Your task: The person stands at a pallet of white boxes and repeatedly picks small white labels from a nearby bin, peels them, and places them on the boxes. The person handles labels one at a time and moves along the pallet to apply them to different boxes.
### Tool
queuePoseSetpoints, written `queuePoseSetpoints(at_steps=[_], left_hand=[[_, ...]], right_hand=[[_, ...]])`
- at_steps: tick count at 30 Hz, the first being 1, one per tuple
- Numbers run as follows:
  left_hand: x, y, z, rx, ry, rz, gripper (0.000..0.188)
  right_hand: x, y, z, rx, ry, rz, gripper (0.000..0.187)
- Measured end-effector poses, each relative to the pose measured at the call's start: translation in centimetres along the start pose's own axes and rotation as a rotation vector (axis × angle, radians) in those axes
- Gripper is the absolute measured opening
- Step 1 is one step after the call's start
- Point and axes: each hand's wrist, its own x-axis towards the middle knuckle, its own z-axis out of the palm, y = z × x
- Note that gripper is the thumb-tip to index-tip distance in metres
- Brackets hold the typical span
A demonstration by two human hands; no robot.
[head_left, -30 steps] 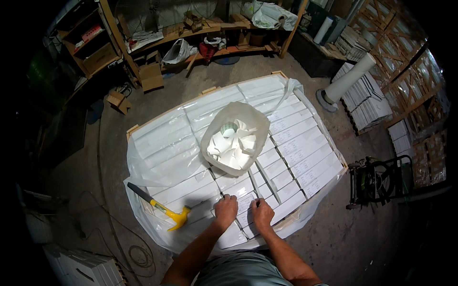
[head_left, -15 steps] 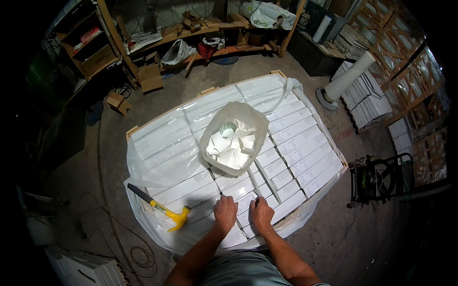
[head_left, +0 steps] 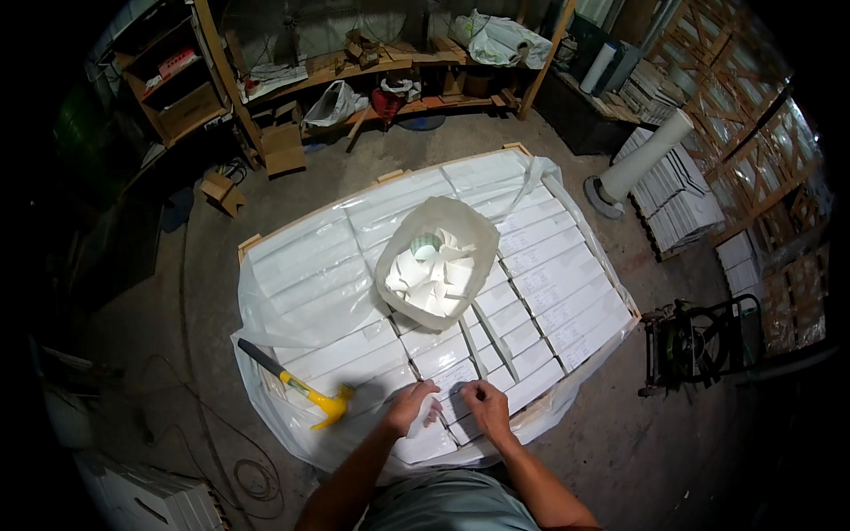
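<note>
I bend over white boxes (head_left: 575, 314) laid in rows on a pallet, my left hand (head_left: 410, 409) curled beside a whitish piece (head_left: 423, 414) near the front edge, my right hand (head_left: 488, 409) just beside it with fingers bent together; whether either grips anything, I cannot tell. Lines of small bluish writing mark the boxes, too fine to read. A yellow hammer (head_left: 297, 383) with an illegible label lies to my left; a pale bin (head_left: 482, 270) of white scraps (head_left: 431, 281) stands ahead.

Cluttered wooden shelving (head_left: 394, 60) borders a dim grey floor (head_left: 602, 425).
</note>
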Motion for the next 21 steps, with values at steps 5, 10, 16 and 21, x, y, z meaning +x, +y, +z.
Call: queuePoseSetpoints(at_steps=[5,10,16,21], left_hand=[[-1.8,1.2,1.5,-0.446,-0.377,-0.071,0.067],[-1.8,0.8,1.9,-0.411,-0.530,-0.083,0.068],[-3.3,1.0,2.9,-0.508,-0.514,-0.218,0.059],[-3.5,0.0,2.9,-0.491,-0.489,-0.228,0.054]], right_hand=[[-1.6,-0.5,0.3,0.317,-0.254,0.007,0.025],[-2.6,-4.1,-0.9,0.418,-0.456,0.163,0.019],[-2.9,-4.2,-2.0,0.270,-0.432,0.212,0.020],[-3.7,-2.5,-2.0,0.221,-0.372,0.209,0.018]])
